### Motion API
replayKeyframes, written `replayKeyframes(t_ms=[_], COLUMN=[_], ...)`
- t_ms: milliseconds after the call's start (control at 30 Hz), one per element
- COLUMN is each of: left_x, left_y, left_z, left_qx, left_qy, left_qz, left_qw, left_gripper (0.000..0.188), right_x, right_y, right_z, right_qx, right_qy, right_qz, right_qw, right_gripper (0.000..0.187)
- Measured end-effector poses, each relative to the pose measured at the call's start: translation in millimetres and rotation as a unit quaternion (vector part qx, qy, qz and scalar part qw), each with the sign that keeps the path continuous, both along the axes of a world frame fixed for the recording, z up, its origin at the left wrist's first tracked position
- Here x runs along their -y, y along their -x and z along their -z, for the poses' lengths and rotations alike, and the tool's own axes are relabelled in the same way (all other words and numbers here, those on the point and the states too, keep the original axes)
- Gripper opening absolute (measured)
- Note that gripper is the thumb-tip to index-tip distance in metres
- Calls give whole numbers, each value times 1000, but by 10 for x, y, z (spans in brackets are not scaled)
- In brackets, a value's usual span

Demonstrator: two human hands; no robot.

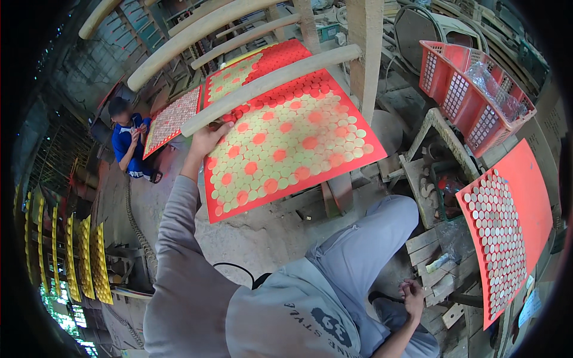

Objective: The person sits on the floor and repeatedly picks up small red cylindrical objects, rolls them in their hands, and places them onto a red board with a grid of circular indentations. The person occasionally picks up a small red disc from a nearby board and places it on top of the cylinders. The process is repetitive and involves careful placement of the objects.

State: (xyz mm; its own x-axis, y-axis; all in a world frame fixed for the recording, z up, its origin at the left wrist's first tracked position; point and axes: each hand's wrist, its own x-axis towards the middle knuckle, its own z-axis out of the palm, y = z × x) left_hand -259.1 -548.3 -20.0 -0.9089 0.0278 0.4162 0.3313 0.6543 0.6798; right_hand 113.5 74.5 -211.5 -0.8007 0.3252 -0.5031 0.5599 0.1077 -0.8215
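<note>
My left arm reaches up to a red board (364, 156) covered with rows of pale yellow-green discs (256, 164) and scattered orange-red ones. At the board's upper left, my left hand (209, 138) has its thumb and fingers bent together beside small red discs. A wooden bar (274, 83) crosses in front and partly hides those fingers, so what they pinch is unclear. Low on the right, by my knee, my right hand (412, 296) is closed with its fingers curled; what lies inside is not visible.
At right, another red board (537, 191) bears pale round discs (495, 238). A red plastic basket (465, 89) stands beyond it. Farther boards (236, 80) lie behind the wooden post (364, 53). A person in blue (128, 140) sits at far left, near yellow strips (86, 256).
</note>
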Motion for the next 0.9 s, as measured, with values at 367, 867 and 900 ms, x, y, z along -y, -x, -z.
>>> replayKeyframes(t_ms=[367, 867, 900], left_x=[-262, -497, -380], left_y=[-35, 100, 142], left_z=[-147, -85, -61], left_qx=[-81, -37, -57], left_qy=[-18, 63, -61], left_qz=[-83, -189, -107], left_qw=[993, 979, 991], left_gripper=[31, 43, 40], right_x=[-27, -69, -77], right_y=[-36, -98, -102], right_z=[62, 189, 189], right_qx=[9, 2, 0], right_qy=[-4, -10, -11], right_qz=[8, 2, 2], right_qw=[1000, 1000, 1000], right_gripper=[22, 24, 25])
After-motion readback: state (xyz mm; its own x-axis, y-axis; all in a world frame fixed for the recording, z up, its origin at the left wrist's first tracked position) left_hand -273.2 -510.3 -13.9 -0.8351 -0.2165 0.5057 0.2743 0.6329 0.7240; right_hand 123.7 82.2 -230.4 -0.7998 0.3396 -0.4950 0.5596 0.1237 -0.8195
